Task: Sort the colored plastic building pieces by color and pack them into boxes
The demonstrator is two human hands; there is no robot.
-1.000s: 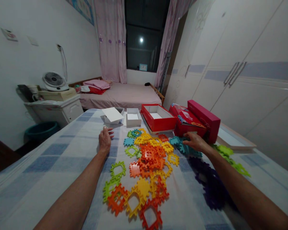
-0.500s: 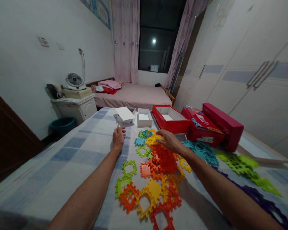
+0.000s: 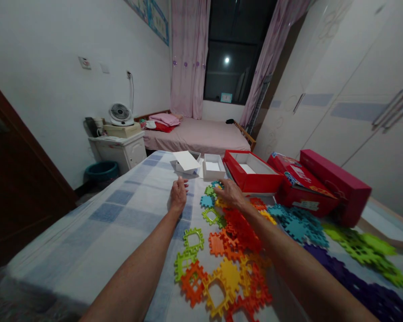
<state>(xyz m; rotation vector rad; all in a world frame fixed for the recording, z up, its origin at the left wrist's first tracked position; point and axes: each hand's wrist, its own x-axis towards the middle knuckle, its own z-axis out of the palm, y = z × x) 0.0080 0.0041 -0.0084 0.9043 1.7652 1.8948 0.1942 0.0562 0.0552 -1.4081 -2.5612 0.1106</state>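
right hand (image 3: 231, 193) partly hiding far toothed pieces (image 3: 207, 201) | left hand (image 3: 179, 195) lying left of them | open red box (image 3: 260, 181) standing far right

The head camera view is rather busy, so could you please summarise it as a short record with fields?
Left hand: loosely curled, beside the mixed pieces
Right hand: at the far end of the mixed pieces; grip unclear
Mixed pieces: orange, yellow, green and blue, with notched edges
Single-colour piles: teal pile, purple pile, green pile
Boxes: open white box, open red box
Background: bed, fan
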